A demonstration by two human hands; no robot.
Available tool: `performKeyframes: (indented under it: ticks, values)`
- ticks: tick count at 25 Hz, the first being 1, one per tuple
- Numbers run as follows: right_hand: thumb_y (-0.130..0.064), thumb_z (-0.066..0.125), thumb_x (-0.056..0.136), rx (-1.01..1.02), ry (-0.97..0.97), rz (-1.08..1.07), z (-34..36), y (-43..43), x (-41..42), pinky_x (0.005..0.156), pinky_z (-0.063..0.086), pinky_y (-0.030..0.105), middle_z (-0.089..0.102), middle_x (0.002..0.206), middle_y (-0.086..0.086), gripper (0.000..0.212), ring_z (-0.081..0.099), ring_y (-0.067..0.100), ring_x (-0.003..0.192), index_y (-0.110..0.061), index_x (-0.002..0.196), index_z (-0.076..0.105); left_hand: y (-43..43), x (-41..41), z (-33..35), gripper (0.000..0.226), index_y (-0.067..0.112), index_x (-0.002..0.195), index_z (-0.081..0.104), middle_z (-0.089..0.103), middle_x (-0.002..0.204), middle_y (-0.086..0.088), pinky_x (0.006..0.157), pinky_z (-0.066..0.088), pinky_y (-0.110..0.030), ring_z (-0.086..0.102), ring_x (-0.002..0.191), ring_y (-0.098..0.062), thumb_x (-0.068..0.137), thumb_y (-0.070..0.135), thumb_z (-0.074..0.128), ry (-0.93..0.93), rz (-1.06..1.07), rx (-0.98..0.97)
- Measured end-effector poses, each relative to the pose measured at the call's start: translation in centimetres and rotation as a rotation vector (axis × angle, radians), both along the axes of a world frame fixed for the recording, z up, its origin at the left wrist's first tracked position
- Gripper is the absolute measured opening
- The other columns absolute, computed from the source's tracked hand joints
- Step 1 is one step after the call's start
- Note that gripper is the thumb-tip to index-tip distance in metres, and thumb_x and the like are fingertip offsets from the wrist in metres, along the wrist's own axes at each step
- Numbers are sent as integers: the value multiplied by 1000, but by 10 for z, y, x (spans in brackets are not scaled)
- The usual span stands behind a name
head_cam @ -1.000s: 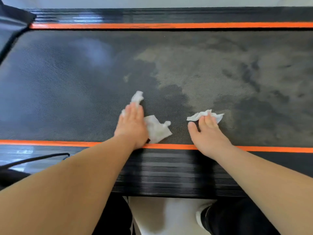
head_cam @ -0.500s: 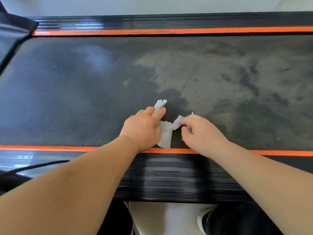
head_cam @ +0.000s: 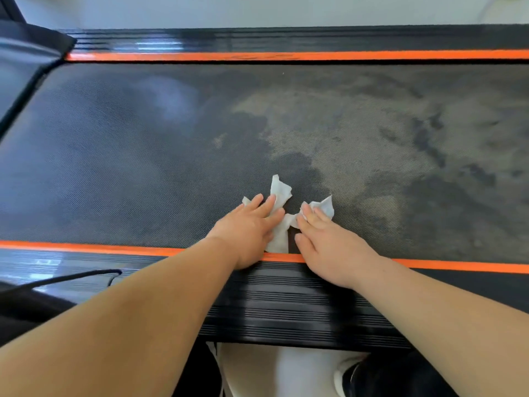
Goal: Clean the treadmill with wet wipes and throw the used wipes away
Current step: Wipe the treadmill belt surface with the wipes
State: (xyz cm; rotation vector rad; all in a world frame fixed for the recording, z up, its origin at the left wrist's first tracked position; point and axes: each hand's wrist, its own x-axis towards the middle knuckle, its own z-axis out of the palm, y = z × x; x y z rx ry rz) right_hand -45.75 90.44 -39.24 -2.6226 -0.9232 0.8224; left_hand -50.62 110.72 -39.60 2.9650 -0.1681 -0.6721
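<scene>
The treadmill belt (head_cam: 143, 167) is dark and wet on the left, with grey dusty patches (head_cam: 372, 133) on the right. My left hand (head_cam: 249, 227) lies flat with straight fingers, pressing a crumpled white wet wipe (head_cam: 279, 193) onto the belt near the front orange stripe. My right hand (head_cam: 329, 239) also lies flat, its fingers pressing a second white wipe (head_cam: 326, 206). The two wipes touch between the hands. Part of each wipe is hidden under the fingers.
A ribbed black side rail (head_cam: 286, 305) with an orange stripe (head_cam: 86, 247) runs under my wrists; a matching rail (head_cam: 286, 41) and stripe lie at the far side. A black motor cover (head_cam: 25, 58) sits at the far left. A black cord (head_cam: 71, 277) crosses the near rail.
Both hands, apart a second ago, came together near the front stripe. Their fingers curled on the wipes half a second ago and now lie flat. The wipes now touch.
</scene>
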Motion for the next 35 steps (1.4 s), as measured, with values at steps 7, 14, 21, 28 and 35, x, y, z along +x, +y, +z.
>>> performKeyframes:
  ticks: [7,14,21,28,35]
  values:
    - [-38,32,106,16,-116,-141,13,-24,-6,109,45,48,21,167,1,43,21,17,153,-19,132,61,-1,2,15,70,38,148,36,34,138,3,91,48,-41,40,119,-26,84,39,62,-297,178,26]
    - [-43,52,95,35,-385,-303,26,-9,4,74,49,38,47,115,-1,28,53,24,105,-20,107,62,-9,12,13,69,42,143,38,35,125,1,89,52,-41,54,107,-28,81,23,60,-1,503,-235]
    - [-36,55,93,-2,-95,-267,8,-3,24,84,51,42,51,109,0,16,55,28,105,-24,104,53,1,20,2,15,30,93,56,53,78,14,72,39,-25,54,83,-20,87,22,68,-82,382,-369]
    - [-38,64,75,-73,-2,-88,11,-2,30,75,58,34,64,79,-2,24,65,28,83,-22,61,53,6,12,5,14,30,79,56,56,74,12,71,44,-26,58,80,-19,83,20,65,-48,176,-338]
    - [-30,67,77,-157,-117,-383,17,-29,44,70,47,32,53,83,1,22,60,32,87,-16,78,50,-3,14,-6,7,23,96,57,63,93,0,75,42,-31,55,84,-26,89,22,58,-208,548,-210]
